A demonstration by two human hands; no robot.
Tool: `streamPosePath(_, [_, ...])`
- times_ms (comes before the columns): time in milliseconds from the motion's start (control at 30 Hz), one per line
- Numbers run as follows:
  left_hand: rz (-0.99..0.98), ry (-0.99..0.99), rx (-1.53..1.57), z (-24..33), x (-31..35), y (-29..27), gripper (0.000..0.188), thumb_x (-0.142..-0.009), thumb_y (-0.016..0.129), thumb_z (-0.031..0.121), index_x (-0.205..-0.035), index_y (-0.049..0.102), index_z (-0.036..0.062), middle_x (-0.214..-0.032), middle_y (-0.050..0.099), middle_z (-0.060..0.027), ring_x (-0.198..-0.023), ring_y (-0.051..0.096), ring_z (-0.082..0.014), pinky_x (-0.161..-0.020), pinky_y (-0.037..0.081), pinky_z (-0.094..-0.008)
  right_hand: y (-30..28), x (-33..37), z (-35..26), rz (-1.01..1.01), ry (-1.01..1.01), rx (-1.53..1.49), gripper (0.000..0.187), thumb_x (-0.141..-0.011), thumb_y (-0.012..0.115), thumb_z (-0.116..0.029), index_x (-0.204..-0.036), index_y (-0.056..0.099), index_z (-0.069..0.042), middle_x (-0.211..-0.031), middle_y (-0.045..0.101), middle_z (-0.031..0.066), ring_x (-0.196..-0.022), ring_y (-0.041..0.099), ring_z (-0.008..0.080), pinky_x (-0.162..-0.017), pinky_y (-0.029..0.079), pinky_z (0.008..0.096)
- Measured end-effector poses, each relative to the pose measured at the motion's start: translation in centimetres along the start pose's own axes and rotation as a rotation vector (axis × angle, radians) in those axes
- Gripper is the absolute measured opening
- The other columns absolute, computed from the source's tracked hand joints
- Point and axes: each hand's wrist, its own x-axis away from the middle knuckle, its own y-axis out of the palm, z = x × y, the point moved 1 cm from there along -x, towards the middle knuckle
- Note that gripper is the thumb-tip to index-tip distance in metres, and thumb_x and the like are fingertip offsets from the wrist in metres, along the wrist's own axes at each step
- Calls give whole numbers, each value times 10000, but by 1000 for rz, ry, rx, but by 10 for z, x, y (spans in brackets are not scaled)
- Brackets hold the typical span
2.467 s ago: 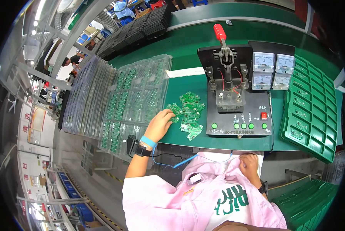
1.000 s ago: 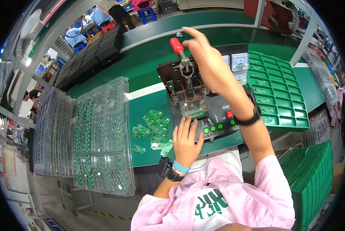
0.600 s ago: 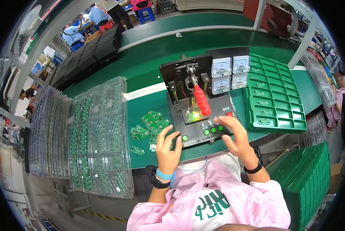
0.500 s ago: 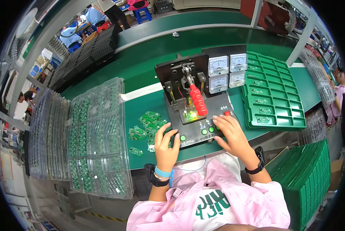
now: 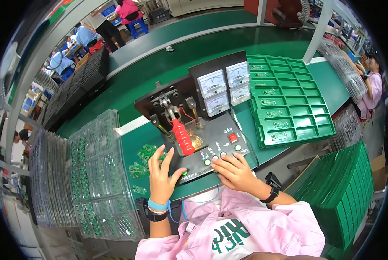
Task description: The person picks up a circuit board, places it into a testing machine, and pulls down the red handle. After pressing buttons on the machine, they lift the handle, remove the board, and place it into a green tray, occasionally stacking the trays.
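A black test fixture (image 5: 202, 162) stands on the bench in front of me. Its toggle clamp has a red ribbed handle (image 5: 183, 138) angled down over a lit board area (image 5: 196, 141). My left hand (image 5: 160, 180) spreads its fingers at the fixture's left front corner, the thumb by a green button (image 5: 184, 172). Outstretched fingers of my right hand (image 5: 233, 173) rest on the front row of buttons, near a lit button (image 5: 207, 162); the fingers partly cover the row. Neither hand holds anything. Beyond sit several analog meters (image 5: 212, 83) and a red switch (image 5: 233, 138).
Loose green circuit boards (image 5: 138, 170) lie left of the fixture. Clear trays of boards (image 5: 100, 160) stand farther left. At right is a green compartment tray (image 5: 289, 99) with boards in its left column; stacked green trays (image 5: 345, 190) stand below. A co-worker (image 5: 371, 86) is at far right.
The view has shifted, and the fixture appears farther left and turned. My right hand has moved from near the red switch onto the middle buttons. The fixture's green glow has become yellowish.
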Motion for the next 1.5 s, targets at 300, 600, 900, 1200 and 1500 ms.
streamPosePath(300, [-329,154,-167,-5,-29,-10,787,-620,843,329,-1336,544,192,-1342,435,-121,-1166,428,-350,-970,408,-461,1,1,1,65,20,5,409,-737,700,-117,-1144,655,-119,-1225,631,15,-1113,566,209,-984,378,405])
streamPosePath(600, [-4,212,-131,-10,11,-1,714,-678,840,220,-1317,537,120,-1379,407,-147,-1181,443,-372,-974,415,-474,-43,-146,1,207,-660,-294,273,-767,711,-125,-1029,672,-58,-1161,663,72,-1046,628,221,-844,484,359])
streamPosePath(900, [138,-67,-131,-22,69,-24,317,-734,771,62,-1027,655,38,-1033,630,-136,-908,603,-309,-789,484,-408,-42,-233,34,519,-290,-386,486,-825,653,-176,-1270,545,-15,-1305,552,200,-1171,559,298,-949,443,396])
streamPosePath(1200, [-18,-81,-147,-21,94,-18,157,-802,684,57,-959,684,63,-879,642,-49,-812,611,-237,-701,474,-365,4,-102,20,-206,-281,65,312,-790,605,-82,-1091,617,-2,-559,580,49,-433,564,213,-418,442,329])
streamPosePath(1500, [147,-221,0,-14,79,-40,235,-876,564,-23,-1092,649,10,-939,619,-141,-846,610,-276,-734,493,-327,2,-122,9,-448,-354,243,209,-746,588,-67,-929,586,35,-575,580,73,-464,595,217,-428,472,330])
